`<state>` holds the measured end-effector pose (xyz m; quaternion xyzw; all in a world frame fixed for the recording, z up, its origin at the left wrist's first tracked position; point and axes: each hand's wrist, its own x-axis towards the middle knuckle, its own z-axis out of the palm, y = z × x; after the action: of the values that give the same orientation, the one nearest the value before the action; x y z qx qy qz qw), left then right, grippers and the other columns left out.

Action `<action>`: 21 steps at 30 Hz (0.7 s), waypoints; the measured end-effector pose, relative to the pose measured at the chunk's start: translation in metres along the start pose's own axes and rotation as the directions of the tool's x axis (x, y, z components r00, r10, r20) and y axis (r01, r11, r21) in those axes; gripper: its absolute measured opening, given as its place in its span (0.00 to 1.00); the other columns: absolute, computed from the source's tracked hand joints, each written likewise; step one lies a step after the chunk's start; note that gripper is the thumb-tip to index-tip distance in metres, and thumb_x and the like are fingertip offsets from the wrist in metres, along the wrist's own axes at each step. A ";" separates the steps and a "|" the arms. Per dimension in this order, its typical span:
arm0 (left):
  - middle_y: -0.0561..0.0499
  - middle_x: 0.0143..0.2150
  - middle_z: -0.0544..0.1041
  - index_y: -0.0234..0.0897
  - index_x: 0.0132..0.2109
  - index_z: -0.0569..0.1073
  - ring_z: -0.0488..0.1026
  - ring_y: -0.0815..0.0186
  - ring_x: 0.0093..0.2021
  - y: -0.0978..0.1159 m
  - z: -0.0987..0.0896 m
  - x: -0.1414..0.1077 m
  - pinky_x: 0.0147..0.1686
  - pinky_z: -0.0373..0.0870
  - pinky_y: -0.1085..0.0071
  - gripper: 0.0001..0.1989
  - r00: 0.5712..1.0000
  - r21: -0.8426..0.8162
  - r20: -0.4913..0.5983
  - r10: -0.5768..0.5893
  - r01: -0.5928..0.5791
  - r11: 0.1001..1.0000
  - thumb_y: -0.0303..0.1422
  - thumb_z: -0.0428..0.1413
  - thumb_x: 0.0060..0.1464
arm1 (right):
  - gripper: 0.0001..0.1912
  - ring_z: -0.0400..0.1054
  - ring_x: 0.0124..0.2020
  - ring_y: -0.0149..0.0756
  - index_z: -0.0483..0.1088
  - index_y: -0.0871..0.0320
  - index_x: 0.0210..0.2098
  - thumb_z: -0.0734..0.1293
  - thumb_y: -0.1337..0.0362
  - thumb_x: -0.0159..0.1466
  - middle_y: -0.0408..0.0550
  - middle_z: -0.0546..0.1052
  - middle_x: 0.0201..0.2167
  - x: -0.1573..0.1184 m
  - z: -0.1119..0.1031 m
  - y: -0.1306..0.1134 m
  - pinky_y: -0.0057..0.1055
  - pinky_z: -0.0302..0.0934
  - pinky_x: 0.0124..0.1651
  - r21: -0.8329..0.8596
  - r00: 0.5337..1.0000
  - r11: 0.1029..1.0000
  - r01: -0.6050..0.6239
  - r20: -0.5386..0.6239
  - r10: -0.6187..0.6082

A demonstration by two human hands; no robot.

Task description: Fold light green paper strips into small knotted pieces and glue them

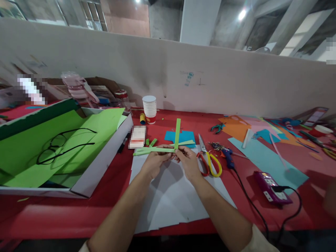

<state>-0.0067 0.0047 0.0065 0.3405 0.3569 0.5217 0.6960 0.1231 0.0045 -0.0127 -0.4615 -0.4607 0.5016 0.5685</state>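
Note:
My left hand pinches a light green paper strip that lies sideways across the fingers. My right hand pinches the corner where a second green paper strip stands upright, at a right angle to the first. Whether the two are one folded strip I cannot tell. Both hands are above white paper sheets. Behind them lie more pale green strips and blue paper pieces. Right of my right hand are scissors with one red and one yellow handle.
A white box with green paper sheets and eyeglasses stands at left. Stacked paper cups are at the back. On the right lie a blue glue gun with a cord, a purple device, pliers and coloured paper.

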 end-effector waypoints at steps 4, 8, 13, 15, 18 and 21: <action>0.53 0.25 0.75 0.34 0.29 0.72 0.70 0.71 0.26 -0.002 0.004 -0.001 0.32 0.67 0.73 0.12 0.997 0.033 -0.064 0.038 -0.036 0.999 0.30 0.66 0.36 | 0.08 0.62 0.20 0.28 0.72 0.58 0.31 0.67 0.60 0.55 0.40 0.71 0.19 0.000 -0.001 0.003 0.24 0.58 0.23 -0.030 1.000 1.000 -0.008 -0.003 0.008; 0.54 0.23 0.73 0.34 0.28 0.71 0.71 0.70 0.26 -0.007 0.005 0.002 0.31 0.67 0.73 0.11 0.991 0.066 -0.116 0.059 -0.052 0.996 0.30 0.65 0.36 | 0.09 0.62 0.21 0.28 0.72 0.58 0.31 0.67 0.59 0.54 0.40 0.71 0.20 0.001 -0.001 0.005 0.24 0.58 0.24 -0.028 1.000 0.999 -0.018 0.015 0.019; 0.52 0.23 0.73 0.34 0.27 0.71 0.71 0.68 0.27 -0.008 0.003 0.003 0.32 0.67 0.70 0.10 0.990 0.106 -0.128 0.062 -0.049 0.993 0.30 0.64 0.37 | 0.09 0.63 0.21 0.27 0.72 0.58 0.30 0.68 0.60 0.53 0.39 0.72 0.21 0.001 0.000 0.002 0.24 0.58 0.25 0.025 0.997 0.997 -0.067 0.050 0.066; 0.52 0.24 0.74 0.34 0.27 0.71 0.71 0.68 0.27 -0.008 0.003 0.003 0.33 0.68 0.70 0.10 0.990 0.114 -0.119 0.079 -0.066 0.991 0.30 0.64 0.37 | 0.08 0.63 0.21 0.27 0.71 0.58 0.29 0.68 0.60 0.52 0.39 0.72 0.20 0.001 0.000 0.000 0.25 0.57 0.26 0.029 0.996 0.997 -0.070 0.052 0.069; 0.53 0.24 0.74 0.35 0.28 0.71 0.72 0.67 0.29 -0.007 0.003 0.002 0.35 0.68 0.69 0.11 0.994 0.106 -0.061 0.086 -0.079 0.991 0.30 0.65 0.36 | 0.07 0.63 0.21 0.28 0.71 0.58 0.28 0.68 0.60 0.52 0.39 0.72 0.19 0.002 0.000 -0.001 0.25 0.57 0.25 0.034 0.997 0.997 -0.065 0.048 0.064; 0.53 0.25 0.74 0.35 0.29 0.71 0.72 0.68 0.29 -0.007 0.003 0.002 0.36 0.68 0.69 0.12 0.995 0.085 -0.058 0.079 -0.074 0.994 0.30 0.65 0.35 | 0.08 0.64 0.21 0.28 0.71 0.59 0.28 0.68 0.61 0.52 0.40 0.73 0.19 0.003 -0.001 0.000 0.25 0.57 0.25 0.039 0.997 0.997 -0.073 0.040 0.072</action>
<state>-0.0007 0.0046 0.0016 0.3662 0.3859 0.5432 0.6495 0.1243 0.0074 -0.0124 -0.4565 -0.4441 0.5400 0.5502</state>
